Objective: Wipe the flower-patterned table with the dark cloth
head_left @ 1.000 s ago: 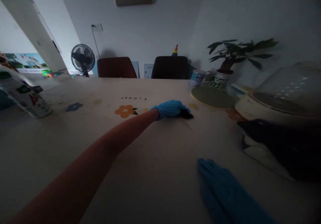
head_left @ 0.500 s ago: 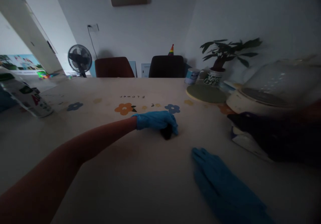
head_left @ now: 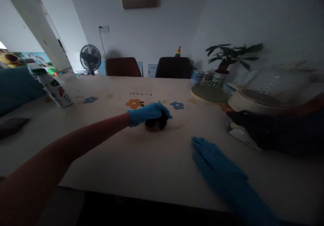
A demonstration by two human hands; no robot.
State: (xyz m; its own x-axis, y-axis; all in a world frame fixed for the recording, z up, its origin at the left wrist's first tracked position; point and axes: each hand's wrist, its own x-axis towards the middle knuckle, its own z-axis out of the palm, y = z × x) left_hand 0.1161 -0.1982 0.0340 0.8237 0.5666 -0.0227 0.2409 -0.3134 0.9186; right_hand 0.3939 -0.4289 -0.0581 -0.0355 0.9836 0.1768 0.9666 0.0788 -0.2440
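Note:
My left hand (head_left: pixel 148 113), in a blue glove, is closed over a small dark wad (head_left: pixel 155 124), perhaps a cloth or sponge, and presses it on the beige tablecloth (head_left: pixel 141 158) with its flower print. A faint dark smear lies on the cloth around the wad. My right hand (head_left: pixel 215 161), also blue-gloved, lies flat with fingers stretched out on the table to the right and holds nothing.
A white spray bottle (head_left: pixel 52 85) stands at the left, a dark flat thing (head_left: pixel 11 126) near the left edge. At the right are a dark bundle (head_left: pixel 273 136), a domed appliance (head_left: pixel 273 91), a round green mat (head_left: pixel 209 93), a potted plant (head_left: pixel 224 62). Two chairs (head_left: pixel 148 67) and a fan (head_left: pixel 90 57) stand behind.
My left hand has drawn the dark wad back toward me and to the left across the cloth. The right hand has stayed flat on the table.

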